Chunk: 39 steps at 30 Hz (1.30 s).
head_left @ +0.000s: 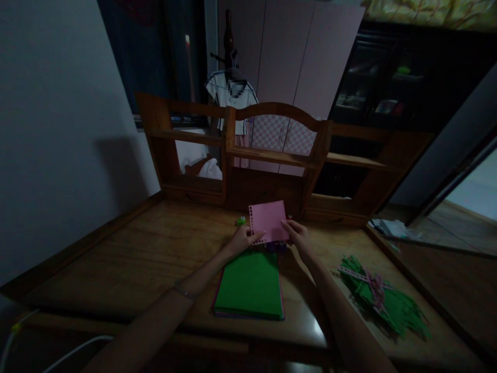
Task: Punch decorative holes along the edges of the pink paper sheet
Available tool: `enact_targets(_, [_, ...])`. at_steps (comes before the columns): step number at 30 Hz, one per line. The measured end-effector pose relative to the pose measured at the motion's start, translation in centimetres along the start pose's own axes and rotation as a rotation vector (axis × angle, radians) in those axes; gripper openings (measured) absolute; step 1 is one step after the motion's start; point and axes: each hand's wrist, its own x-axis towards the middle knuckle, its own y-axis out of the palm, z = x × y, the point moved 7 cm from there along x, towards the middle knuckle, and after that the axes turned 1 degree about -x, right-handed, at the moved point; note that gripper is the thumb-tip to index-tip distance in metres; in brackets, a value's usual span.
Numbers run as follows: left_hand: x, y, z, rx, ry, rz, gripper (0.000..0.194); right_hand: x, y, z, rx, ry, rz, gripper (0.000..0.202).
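Observation:
A pink sheet of paper (267, 220) is held up above the desk, with a row of punched holes along its left edge and more at its lower left. My left hand (243, 240) pinches its lower left part, thumb on the front. On its right edge my right hand (297, 235) grips it between thumb and fingers. Just below lies a stack of green paper (250, 285), with other colours showing at its edges. Behind the pink sheet, small purple items (277, 247) are partly hidden. A small green frog-like figure (241, 221) stands left of the sheet.
A heap of green and pink paper scraps (382, 298) lies on the right of the wooden desk (155, 259). A wooden shelf unit (272, 155) rises along the desk's back edge. A white wall (70, 129) borders the left side. A white cable (77, 352) hangs at lower left.

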Motion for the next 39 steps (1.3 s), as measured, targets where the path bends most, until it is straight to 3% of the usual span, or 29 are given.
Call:
enact_targets(4, [0.2, -1.3, 0.4, 0.001, -0.050, -0.177, 0.042, 0.1, -2.0, 0.9, 0.036, -0.060, -0.122, 0.049])
enact_targets(9, [-0.1, -4.9, 1.4, 0.008, -0.106, -0.518, 0.053, 0.6, -5.4, -0.4, 0.114, -0.085, -0.376, 0.049])
enact_targets(14, [0.1, -6.7, 3.0, -0.089, -0.064, -0.637, 0.051, 1.0, -6.4, -1.8, 0.102, -0.053, -0.422, 0.051])
enact_targets(16, [0.3, -6.5, 3.4, -0.127, -0.069, -0.623, 0.047, 1.2, -5.9, -1.0, -0.054, -0.068, -0.319, 0.050])
enact_targets(21, [0.9, -5.1, 3.4, -0.164, -0.071, -0.488, 0.039, 0.5, -1.8, 1.0, -0.694, -0.179, 0.265, 0.033])
enact_targets(25, [1.2, -4.6, 3.9, -0.138, -0.083, -0.422, 0.043, -0.4, -0.6, 0.9, -0.850, -0.198, 0.392, 0.031])
enact_targets(28, [1.2, -4.5, 4.0, -0.136, -0.091, -0.403, 0.046, -0.6, -0.2, 0.8, -0.884, -0.220, 0.395, 0.028])
enact_targets(31, [1.0, -3.9, 4.2, -0.095, -0.199, -0.350, 0.054, -0.3, -0.4, 1.3, -0.861, -0.251, 0.324, 0.028])
enact_targets(34, [0.6, -3.0, 3.8, -0.068, -0.277, -0.280, 0.061, -0.2, -1.0, 3.0, -0.719, -0.307, 0.157, 0.029])
enact_targets(37, [0.3, -2.6, 2.5, -0.030, -0.227, -0.286, 0.058, -0.6, -1.5, 4.2, -0.493, -0.324, -0.065, 0.031])
enact_targets(39, [0.2, -2.0, 1.6, -0.016, -0.201, -0.256, 0.055, -0.8, -0.9, 3.7, -0.322, -0.271, -0.131, 0.034])
